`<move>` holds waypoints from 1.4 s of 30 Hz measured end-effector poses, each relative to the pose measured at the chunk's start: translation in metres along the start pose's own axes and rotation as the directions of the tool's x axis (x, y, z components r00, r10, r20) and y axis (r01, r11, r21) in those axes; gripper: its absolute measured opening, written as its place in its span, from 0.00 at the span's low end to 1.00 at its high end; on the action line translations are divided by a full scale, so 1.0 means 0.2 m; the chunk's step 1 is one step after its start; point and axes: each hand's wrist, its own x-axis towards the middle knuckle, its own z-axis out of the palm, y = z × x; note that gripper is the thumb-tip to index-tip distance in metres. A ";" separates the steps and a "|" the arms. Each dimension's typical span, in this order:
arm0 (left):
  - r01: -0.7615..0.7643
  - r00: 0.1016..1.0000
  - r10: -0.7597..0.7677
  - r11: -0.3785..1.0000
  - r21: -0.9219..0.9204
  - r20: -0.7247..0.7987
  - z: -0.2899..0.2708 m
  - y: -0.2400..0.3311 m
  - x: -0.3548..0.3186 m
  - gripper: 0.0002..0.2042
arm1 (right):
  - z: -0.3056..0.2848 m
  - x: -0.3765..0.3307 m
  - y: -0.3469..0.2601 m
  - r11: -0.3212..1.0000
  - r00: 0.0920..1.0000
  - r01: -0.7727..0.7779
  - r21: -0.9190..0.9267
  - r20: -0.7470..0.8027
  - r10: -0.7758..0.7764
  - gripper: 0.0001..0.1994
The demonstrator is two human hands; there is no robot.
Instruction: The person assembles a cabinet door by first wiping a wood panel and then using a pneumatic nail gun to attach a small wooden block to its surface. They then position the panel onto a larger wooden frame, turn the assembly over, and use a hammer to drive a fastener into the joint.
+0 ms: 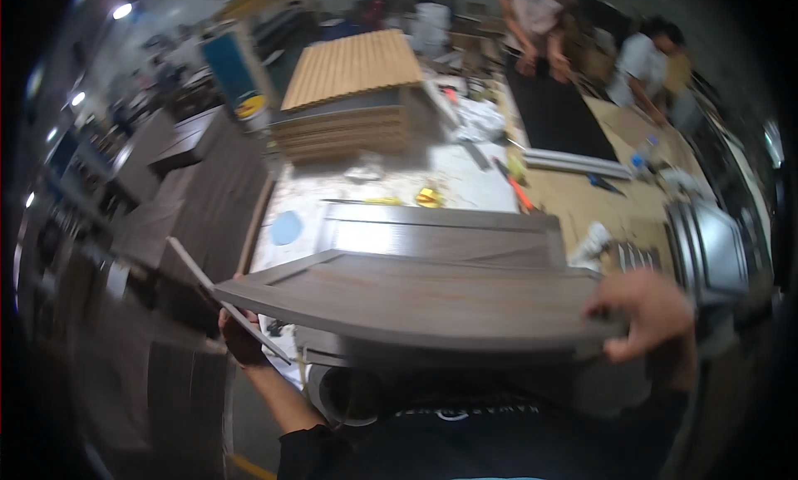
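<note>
A grey-brown framed wooden panel [432, 295], like a cabinet door, is held tilted in front of my body. My right hand [652, 314] grips its right end, thumb below and fingers over the edge. At the left corner, my left hand [239, 337] is closed round the panel's end, its fingers partly hidden. A thin light strip [193, 265] slants across that hand; whether the hand grips it too, I cannot tell. Behind the held panel, a similar framed panel [449, 218] lies on the white worktable [320, 187].
Ribbed wooden boards [353, 64] are stacked at the table's back. Dark brown panels [204, 201] stand stacked on the left. A yellow tape roll [428, 197] and a pale blue disc [285, 228] lie on the table. Two people work by a black board [557, 114] at the far right.
</note>
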 end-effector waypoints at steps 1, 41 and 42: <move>-0.041 0.990 0.041 0.999 0.004 0.136 0.03 -0.11 0.07 0.30 | -0.08 0.01 0.01 0.996 0.998 -0.064 0.068 0.010 0.064 0.19; -0.478 0.516 -0.567 0.431 0.765 0.642 0.93 -1.09 -0.47 0.36 | 1.51 0.04 1.44 0.552 0.562 -0.283 0.785 -0.330 0.758 0.49; -0.547 0.527 -0.538 0.377 0.747 0.658 0.96 -1.14 -0.60 0.35 | 1.52 0.03 1.46 0.571 0.586 -0.243 0.784 -0.350 0.731 0.48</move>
